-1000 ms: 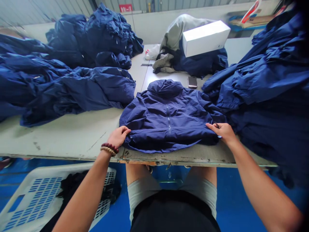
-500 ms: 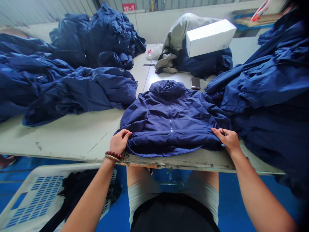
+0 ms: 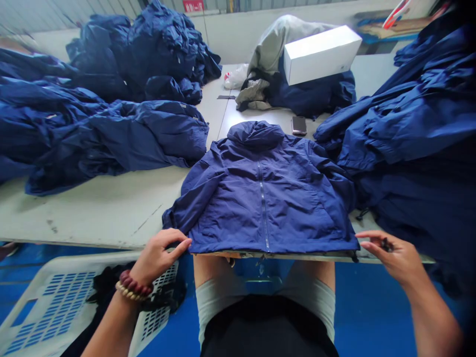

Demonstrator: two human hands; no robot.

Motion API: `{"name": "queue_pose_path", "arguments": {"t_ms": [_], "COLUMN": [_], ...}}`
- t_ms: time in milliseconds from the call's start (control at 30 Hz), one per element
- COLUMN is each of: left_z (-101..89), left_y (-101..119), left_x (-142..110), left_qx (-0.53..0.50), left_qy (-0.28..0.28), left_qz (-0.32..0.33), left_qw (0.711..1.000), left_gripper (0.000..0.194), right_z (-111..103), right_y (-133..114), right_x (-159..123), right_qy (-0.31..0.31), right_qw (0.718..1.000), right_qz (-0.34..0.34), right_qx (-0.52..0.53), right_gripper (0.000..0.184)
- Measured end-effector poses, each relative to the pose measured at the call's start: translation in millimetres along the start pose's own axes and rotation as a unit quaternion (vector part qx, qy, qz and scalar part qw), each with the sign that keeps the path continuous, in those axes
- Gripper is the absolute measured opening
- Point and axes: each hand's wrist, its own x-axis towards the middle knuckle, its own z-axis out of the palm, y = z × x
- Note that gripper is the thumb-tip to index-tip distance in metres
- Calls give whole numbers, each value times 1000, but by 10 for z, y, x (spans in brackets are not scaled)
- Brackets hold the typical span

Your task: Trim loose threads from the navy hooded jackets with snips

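- Navy zip-up hooded jacket lies spread flat on the worktop, hood away from the person, hem along the near edge.
- Left hand, open, wearing a bead bracelet, has its fingertips at the hem's left end.
- Right hand sits just off the hem's right corner, fingers parted around a small dark object, too small to identify.
- Heaped navy jackets crowd the worktop's right side; a phone lies beyond the hood.
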Motion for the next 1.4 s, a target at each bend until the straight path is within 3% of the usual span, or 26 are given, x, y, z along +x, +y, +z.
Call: {"name": "queue_pose_path", "arguments": {"t_ms": [67, 133, 267, 367, 467, 633, 800, 1033, 1133, 1267, 1400], "left_z": [35, 159, 627, 1018, 1284, 1372, 1289, 1022, 894, 878, 990], "left_y": [222, 482, 842, 854, 743, 532, 285, -8, -64, 119, 616], "left_x": [175, 476, 1283, 1817, 2106, 2178, 2252, 2639, 2828, 2821, 2247], "left_qx": [38, 48, 47, 26, 2, -75, -158, -215, -211, -207, -220], "left_qy": [34, 32, 12, 27, 45, 84, 156, 49, 52, 66, 20], "left_qz": [13, 44, 106, 86, 73, 72, 6, 25, 22, 25, 106], "left_qw": [999, 997, 993, 996, 996, 991, 975, 975, 976, 976, 969], "left_gripper": [36, 33, 23, 21, 8, 11, 33, 45, 46, 46, 35], "right_z": [13, 136, 641, 1054, 1316, 1411, 1458, 1674, 1776, 1840, 1755], "right_y": [-174, -412, -842, -950, -894, -774, -798, -904, -966, -1028, -1035], "right_x": [6, 83, 346, 514, 566, 543, 724, 1153, 1306, 1416, 1316], "right_qy": [38, 66, 11, -34, -23, -13, 8, 18, 20, 21, 0], "right_qw": [999, 997, 995, 991, 990, 984, 989, 993, 993, 996, 998], "right_qz": [12, -4, -102, -125, -106, -124, -100, -84, -83, -69, -69], "right_qx": [37, 45, 3, -28, -86, -128, -111, -86, -77, -51, 2], "right_gripper": [50, 46, 43, 40, 36, 34, 35, 34, 33, 32, 39]}}
